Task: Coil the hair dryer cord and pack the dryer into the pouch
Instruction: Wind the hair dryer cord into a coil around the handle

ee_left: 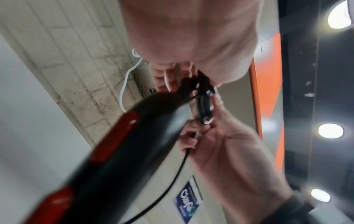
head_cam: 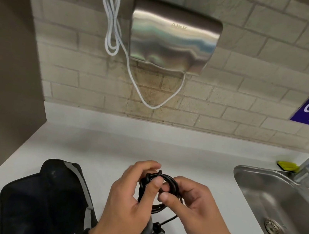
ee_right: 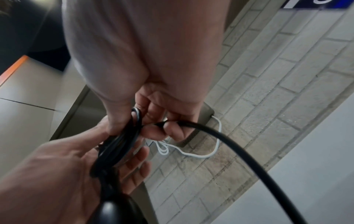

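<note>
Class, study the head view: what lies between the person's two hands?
The coiled black cord sits between the left hand and the right hand, both gripping it, as the head view shows.

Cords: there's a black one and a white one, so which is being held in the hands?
The black cord, wound into a small coil that both the left hand and right hand grip. The white cord hangs untouched on the wall.

Head view: high, faces forward and down at wall-mounted hand dryer [head_cam: 174, 37], counter below it. Left wrist view: close, low, looks up past hand toward hand dryer [ee_left: 142, 81]. Right wrist view: close, likewise upward. All three share hand dryer [ee_right: 193, 133], brick wall.
</note>
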